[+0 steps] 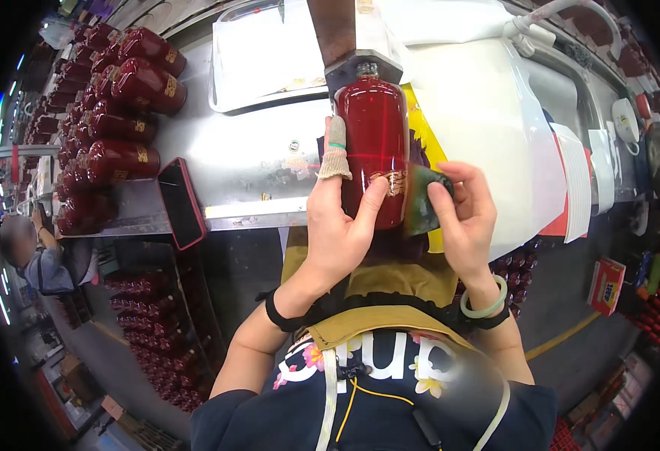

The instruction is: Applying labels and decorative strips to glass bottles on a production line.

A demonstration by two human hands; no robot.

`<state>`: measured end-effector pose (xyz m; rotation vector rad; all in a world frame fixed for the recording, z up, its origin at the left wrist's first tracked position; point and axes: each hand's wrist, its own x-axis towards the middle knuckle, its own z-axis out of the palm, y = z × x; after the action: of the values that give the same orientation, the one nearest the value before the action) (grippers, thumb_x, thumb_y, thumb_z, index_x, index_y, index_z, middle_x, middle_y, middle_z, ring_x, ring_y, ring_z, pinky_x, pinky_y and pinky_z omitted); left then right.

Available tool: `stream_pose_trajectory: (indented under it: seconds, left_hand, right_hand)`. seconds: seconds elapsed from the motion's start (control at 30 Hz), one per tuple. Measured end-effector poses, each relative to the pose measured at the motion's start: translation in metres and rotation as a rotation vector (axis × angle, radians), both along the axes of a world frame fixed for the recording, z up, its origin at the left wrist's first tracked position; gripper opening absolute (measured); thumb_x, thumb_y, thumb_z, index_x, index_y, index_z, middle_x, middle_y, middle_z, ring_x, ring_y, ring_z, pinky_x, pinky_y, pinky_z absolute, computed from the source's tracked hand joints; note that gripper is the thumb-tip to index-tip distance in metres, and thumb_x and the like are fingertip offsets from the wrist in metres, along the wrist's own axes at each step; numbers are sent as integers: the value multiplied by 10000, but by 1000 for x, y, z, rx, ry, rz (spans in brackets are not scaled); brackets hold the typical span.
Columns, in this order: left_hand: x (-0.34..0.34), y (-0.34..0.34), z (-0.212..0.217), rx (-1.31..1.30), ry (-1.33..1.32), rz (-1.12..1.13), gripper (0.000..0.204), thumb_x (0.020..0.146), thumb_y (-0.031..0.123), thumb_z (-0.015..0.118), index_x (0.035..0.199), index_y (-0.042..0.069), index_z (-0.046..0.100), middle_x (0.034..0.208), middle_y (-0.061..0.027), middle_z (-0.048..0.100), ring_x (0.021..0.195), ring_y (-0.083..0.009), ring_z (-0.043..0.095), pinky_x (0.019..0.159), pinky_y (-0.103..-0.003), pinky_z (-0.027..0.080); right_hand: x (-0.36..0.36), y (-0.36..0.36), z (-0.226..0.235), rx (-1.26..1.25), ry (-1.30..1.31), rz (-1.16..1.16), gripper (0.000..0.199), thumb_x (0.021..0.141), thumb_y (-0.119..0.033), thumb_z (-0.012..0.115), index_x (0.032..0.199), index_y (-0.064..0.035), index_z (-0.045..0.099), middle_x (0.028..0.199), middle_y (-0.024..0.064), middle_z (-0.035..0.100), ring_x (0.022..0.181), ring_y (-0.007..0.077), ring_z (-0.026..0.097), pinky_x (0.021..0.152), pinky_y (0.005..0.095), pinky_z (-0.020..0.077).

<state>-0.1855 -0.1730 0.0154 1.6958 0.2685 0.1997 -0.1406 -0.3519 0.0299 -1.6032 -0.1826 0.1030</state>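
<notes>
My left hand (337, 229) grips the red bottle (373, 128), gold pattern (396, 183) already on. My right hand (469, 218) pinches a dark sheet (422, 204); work seems unfinished.

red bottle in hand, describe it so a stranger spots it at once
From the metal table, go to its near edge, mid-picture, and the left hand there. It holds the red bottle, neck pointing away from the person, with a dark green piece in the right hand beside its base. Unlike the clustered red bottles at the table's left, this one is in hand.
</notes>
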Motion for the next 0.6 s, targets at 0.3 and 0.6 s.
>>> stream_pose_trajectory:
  seconds: [0.3,0.6]
  left_hand:
    - [-3,2,4,32,-29,29,290,1099,188,512,1198,-69,604,1019,-62,674,875,-89,563,784,-260,470]
    - [-9,18,-14,245,-374,-96,1060,955,788,420,1554,-84,359,1647,-320,265,1487,-451,360,1191,-456,320]
  right_hand:
    - [1,15,5,-241,-182,-6,163,873,-20,763,1026,-17,707,842,26,660,664,78,533,591,249,426]
    - [24,39,42,-317,-434,-15,188,870,-12,748,1055,-40,733,922,117,696,792,275,686,723,352,545]
